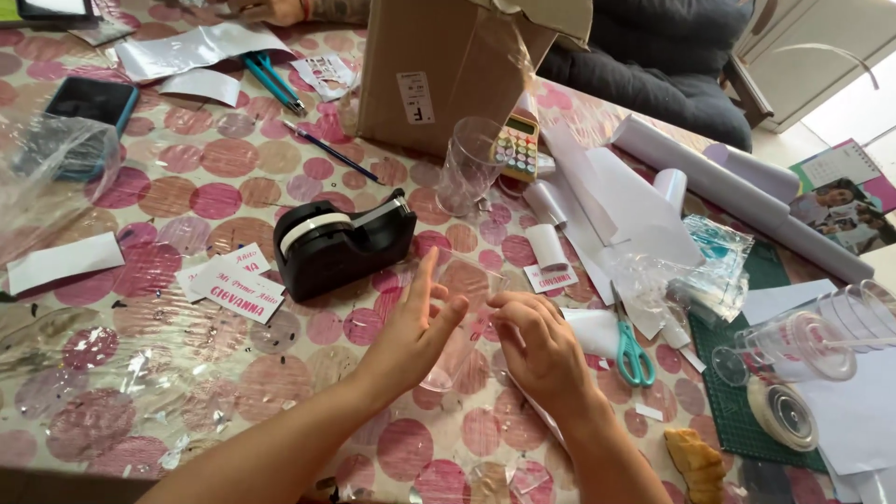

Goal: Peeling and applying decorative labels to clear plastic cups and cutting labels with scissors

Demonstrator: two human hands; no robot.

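Head view: a clear plastic cup lies between the two hands just below table centre, its long axis running from about 1 o'clock, where the wide rim sits, down toward 7 o'clock. The left hand presses its palm and thumb against the cup's side, fingers stretched up toward 12. The right hand is curled shut around the cup's lower end, knuckles uppermost.

The cup is see-through, so its outline blurs into the pink-dotted tablecloth; its base is hidden behind the right hand's fingers. Both forearms are cut off at the bottom edge.

At 10 o'clock from the hands stands a black tape dispenser; printed labels lie at 9. Teal scissors lie just beside the right hand at 3 o'clock. Open tablecloth stretches toward 8 o'clock; the right side is crowded with paper rolls and stacked cups.
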